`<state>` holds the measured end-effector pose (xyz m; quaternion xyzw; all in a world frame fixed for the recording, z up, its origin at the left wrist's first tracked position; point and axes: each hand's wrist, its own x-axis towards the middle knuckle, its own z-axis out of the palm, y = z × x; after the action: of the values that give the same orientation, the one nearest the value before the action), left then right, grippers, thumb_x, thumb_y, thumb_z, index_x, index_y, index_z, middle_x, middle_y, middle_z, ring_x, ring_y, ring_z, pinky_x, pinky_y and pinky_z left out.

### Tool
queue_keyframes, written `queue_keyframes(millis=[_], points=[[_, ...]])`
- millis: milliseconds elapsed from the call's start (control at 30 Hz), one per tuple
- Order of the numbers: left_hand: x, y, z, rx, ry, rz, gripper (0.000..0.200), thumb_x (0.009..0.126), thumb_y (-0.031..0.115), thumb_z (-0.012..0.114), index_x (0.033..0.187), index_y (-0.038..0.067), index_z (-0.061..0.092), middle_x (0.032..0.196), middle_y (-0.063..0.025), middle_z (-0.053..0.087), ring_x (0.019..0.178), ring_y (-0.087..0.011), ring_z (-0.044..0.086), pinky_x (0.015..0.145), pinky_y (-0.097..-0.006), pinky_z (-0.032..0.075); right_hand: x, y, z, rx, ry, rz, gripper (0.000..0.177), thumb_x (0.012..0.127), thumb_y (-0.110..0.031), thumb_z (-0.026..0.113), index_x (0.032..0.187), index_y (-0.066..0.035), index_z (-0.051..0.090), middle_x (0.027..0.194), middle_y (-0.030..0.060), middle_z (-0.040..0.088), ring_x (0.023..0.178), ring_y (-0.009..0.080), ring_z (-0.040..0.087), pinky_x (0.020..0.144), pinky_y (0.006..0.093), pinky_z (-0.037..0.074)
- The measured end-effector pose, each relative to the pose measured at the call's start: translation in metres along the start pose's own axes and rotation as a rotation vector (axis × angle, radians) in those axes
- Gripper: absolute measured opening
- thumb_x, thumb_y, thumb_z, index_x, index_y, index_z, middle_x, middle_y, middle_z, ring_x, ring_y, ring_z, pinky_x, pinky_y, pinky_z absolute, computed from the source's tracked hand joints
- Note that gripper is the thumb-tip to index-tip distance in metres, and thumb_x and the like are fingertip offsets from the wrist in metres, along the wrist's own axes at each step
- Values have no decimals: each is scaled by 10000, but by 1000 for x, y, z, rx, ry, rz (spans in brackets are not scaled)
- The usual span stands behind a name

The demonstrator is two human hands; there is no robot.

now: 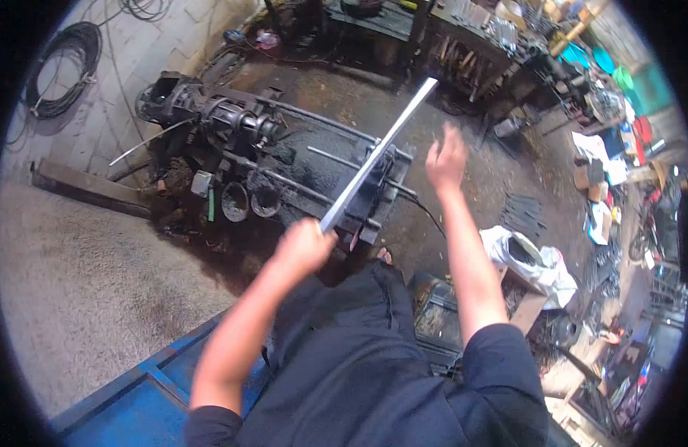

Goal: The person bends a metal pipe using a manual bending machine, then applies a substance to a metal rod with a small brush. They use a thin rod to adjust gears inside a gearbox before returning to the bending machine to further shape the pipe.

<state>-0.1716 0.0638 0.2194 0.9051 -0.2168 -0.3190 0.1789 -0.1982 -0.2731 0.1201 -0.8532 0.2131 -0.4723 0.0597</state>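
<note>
My left hand is closed around the lower end of a long, flat silvery metal bar. The bar slants up and to the right, above a dark machine with long rails. My right hand is raised to the right of the bar, apart from it, with its fingers spread and slightly blurred. A thin rod lies along the machine between the rails, passing behind the bar. Two round metal rings are at the machine's near side.
A blue metal surface is at the lower left. To the right are a white sack and dark metal strips on the floor. A cluttered workbench stands at the back. Coiled cable hangs on the left wall.
</note>
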Motion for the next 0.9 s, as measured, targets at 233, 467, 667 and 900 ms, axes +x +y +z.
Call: queue_keyframes(millis=[233, 467, 667, 900], points=[[-23, 70, 74, -554, -559, 382, 486, 825, 144, 555, 1259, -68, 501, 1216, -250, 599, 1151, -296, 575, 982, -401, 438, -119, -1, -15, 428, -941, 331, 308, 957, -245, 540, 1171, -37, 617, 1115, 221, 644, 1022, 397, 621, 863, 469, 500], [136, 206, 142, 15, -48, 285, 410, 789, 219, 600, 1137, 18, 520, 1141, -295, 540, 1110, -426, 534, 949, -492, 428, -150, 14, -1, 456, -841, 161, 296, 933, -141, 539, 1196, -16, 595, 1108, 154, 666, 1034, 339, 646, 886, 435, 512], [247, 160, -45, 95, 129, 257, 964, 894, 545, 564, 1552, 90, 26, 1291, -332, 537, 1206, -392, 550, 1081, -485, 352, -123, 16, -15, 496, -923, 265, 272, 940, -242, 535, 1151, -85, 602, 1018, 163, 674, 872, 386, 652, 750, 490, 520], [53, 79, 2, -557, -360, -421, 704, 1034, 517, 173, 966, -26, 616, 876, -199, 689, 800, -284, 690, 759, -410, 554, -153, 10, -13, 558, -843, 360, 276, 942, -247, 547, 1162, -86, 594, 981, 169, 675, 854, 384, 652, 749, 483, 523]])
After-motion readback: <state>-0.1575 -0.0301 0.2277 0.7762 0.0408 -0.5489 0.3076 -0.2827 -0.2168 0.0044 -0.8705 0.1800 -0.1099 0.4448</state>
